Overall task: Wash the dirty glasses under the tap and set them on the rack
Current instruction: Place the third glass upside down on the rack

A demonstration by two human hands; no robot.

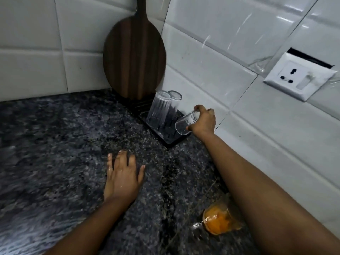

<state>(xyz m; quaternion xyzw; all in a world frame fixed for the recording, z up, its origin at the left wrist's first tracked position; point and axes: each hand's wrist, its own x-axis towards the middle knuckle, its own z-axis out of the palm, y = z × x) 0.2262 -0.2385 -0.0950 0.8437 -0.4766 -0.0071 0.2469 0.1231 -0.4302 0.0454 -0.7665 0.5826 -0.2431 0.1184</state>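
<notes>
My right hand (205,120) grips a clear glass (184,123), tilted with its mouth down-left over the near right corner of the black rack (170,138). Two clear glasses stand upside down on the rack: a ribbed one (159,109) in front and another (175,97) just behind it. A dirty glass (218,220) smeared with orange residue sits on the counter beneath my right forearm. My left hand (123,176), wet, rests flat on the dark granite counter (64,144) with its fingers spread.
A round wooden cutting board (134,59) leans in the tiled corner behind the rack. A white wall socket (299,78) is mounted on the right wall. The tiles show water streaks.
</notes>
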